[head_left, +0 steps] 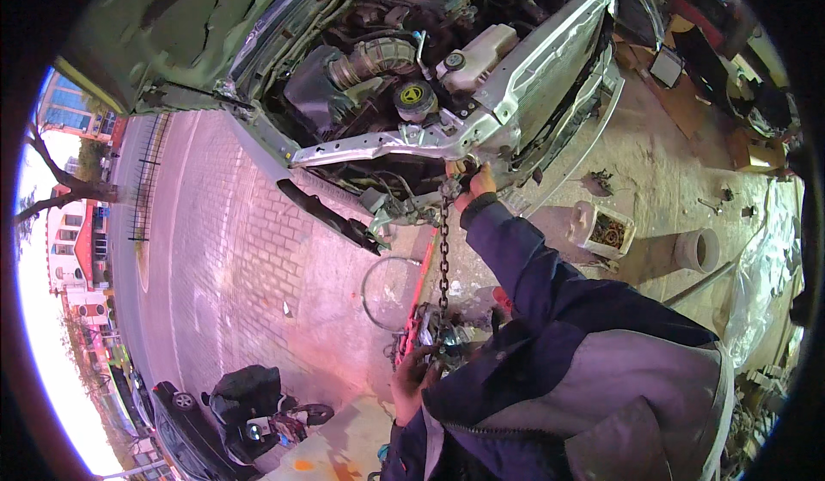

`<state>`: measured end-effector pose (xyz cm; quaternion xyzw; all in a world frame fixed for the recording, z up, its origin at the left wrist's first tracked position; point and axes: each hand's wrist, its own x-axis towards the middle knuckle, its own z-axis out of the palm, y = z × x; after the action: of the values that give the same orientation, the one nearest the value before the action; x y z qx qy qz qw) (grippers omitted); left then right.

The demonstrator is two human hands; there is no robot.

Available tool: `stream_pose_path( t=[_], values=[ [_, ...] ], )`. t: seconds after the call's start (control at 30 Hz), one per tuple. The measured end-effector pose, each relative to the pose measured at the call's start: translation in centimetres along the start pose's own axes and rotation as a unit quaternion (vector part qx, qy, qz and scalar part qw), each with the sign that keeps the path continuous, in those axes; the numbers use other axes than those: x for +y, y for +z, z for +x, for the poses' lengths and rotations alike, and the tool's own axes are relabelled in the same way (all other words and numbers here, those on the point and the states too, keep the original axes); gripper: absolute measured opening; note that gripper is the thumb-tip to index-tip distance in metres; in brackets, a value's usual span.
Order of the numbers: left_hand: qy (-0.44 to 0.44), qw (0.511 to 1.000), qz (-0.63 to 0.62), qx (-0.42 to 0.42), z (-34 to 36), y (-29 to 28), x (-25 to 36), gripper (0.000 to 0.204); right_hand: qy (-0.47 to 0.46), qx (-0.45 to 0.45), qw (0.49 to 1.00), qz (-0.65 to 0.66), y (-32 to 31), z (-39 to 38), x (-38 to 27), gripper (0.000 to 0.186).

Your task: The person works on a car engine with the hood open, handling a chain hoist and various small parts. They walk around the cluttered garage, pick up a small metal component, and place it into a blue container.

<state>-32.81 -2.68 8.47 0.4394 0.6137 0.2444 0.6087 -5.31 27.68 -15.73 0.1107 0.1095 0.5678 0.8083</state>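
A dark metal chain (443, 262) hangs taut from the front corner of a car with its bonnet raised. My right hand (477, 185) is closed around the chain's upper end, right against the bare metal front frame (387, 144). Down near the chain's lower end, my left hand (411, 380) has its fingers curled by a cluster of metal parts; what they grip cannot be made out. A red bar (427, 253) slants just left of the chain. On the ground beside it lies a thin looped hose or cable (365, 292).
In the engine bay sit a yellow-marked reservoir cap (415, 96) and a pale plastic tank (477, 56). To the right stand a cut-open container of small parts (601, 230) and a white bucket (696, 250). Plastic sheeting (763, 266) lies farther right. A motorbike (279, 421) is parked lower left.
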Motion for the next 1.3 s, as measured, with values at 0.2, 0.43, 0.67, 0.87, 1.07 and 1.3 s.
stream_pose_path(
  t=[0.2, 0.43, 0.67, 0.87, 1.07, 1.3],
  values=[
    [-0.010, 0.999, -0.030, 0.024, 0.3, -0.1, -0.7, 0.037, -0.011, 0.224, 0.967, -0.121, 0.1, 1.3, -0.3, 0.044],
    [-0.052, 0.994, -0.035, -0.086, 0.5, -3.5, -2.7, 0.047, -0.027, 0.311, 0.949, -0.039, 2.2, 0.9, 1.8, 0.031],
    [-0.042, 0.997, -0.072, -0.002, -0.4, -3.0, -3.1, 0.047, 0.028, 0.263, 0.963, -0.057, 4.2, -0.5, 2.0, 0.035],
    [-0.021, 0.998, -0.044, 0.043, -1.4, -2.5, -3.3, 0.047, 0.103, 0.306, 0.943, -0.076, 4.6, -1.9, 0.8, 0.029],
    [0.030, 0.999, -0.011, -0.008, -0.8, -2.8, -4.1, 0.044, 0.084, 0.336, 0.892, -0.289, 6.7, -6.9, -1.7, 0.018],
    [0.018, 0.998, 0.044, -0.041, 1.1, -0.2, -4.7, 0.041, -0.056, 0.068, 0.818, -0.568, 14.5, -5.6, -1.9, 0.024]
  ],
)
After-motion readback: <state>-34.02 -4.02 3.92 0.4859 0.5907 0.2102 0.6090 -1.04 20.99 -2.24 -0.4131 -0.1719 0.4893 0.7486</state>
